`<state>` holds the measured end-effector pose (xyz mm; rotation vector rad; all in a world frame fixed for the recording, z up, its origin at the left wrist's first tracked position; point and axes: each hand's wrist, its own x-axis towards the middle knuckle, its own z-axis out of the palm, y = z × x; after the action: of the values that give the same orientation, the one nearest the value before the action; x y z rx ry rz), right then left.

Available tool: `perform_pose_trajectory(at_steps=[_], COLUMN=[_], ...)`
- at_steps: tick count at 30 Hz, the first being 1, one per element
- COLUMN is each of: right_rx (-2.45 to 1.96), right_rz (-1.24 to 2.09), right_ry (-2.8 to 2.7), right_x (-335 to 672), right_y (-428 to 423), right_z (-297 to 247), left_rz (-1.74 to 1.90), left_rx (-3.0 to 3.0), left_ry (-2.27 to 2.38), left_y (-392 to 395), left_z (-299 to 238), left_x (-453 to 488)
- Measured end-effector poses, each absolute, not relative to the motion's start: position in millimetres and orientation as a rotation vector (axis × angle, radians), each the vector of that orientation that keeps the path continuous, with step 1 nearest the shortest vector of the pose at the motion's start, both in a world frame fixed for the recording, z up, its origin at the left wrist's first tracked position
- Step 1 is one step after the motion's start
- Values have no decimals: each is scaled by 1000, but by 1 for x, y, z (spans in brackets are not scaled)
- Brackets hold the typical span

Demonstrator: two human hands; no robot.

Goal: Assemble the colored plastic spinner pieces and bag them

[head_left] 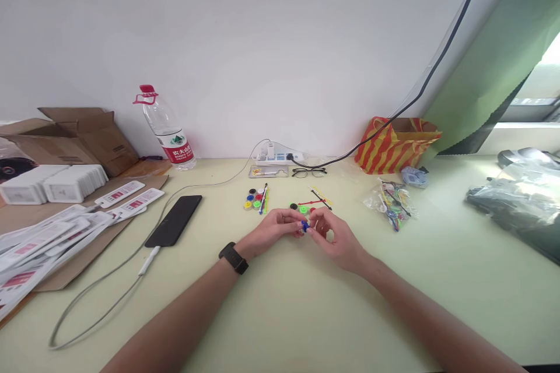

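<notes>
Between the fingertips of both hands is a small blue plastic piece (305, 226), held just above the table. My left hand (280, 226) pinches it from the left, and a black watch (234, 257) is on that wrist. From the other side my right hand (335, 236) grips it with thumb and fingers. Just beyond the hands lie green, red and black round pieces (303, 210), partly hidden by the fingers, with red, black and yellow thin sticks (312, 203). To their left is a group of coloured round pieces (252, 199) beside several upright-lying sticks (263, 199).
A clear bag of coloured parts (394, 204) lies right of the hands. Behind are eyeglasses (309, 172), a power strip (275, 155) and a striped bag (394, 145). At left are a phone (174, 221) on a cable, a water bottle (170, 134) and a cardboard box (83, 137).
</notes>
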<state>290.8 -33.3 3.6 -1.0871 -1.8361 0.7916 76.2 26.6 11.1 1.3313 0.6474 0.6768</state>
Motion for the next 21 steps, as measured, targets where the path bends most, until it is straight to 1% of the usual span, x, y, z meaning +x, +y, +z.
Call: perform_pose_trajectory(at_steps=[10,16,21], right_rx=[-1186,-1180,-1096], right_rz=[659,520,566], right_ry=[-1839,-1859,-1846], right_x=[291,292,294], right_y=[-31,-28,-25], right_z=[0,0,0], left_rz=[616,683,706], left_rx=[1336,1438,1466], left_ry=[583,644,628], left_y=[24,21,20], left_z=[17,12,6], left_x=[77,80,82])
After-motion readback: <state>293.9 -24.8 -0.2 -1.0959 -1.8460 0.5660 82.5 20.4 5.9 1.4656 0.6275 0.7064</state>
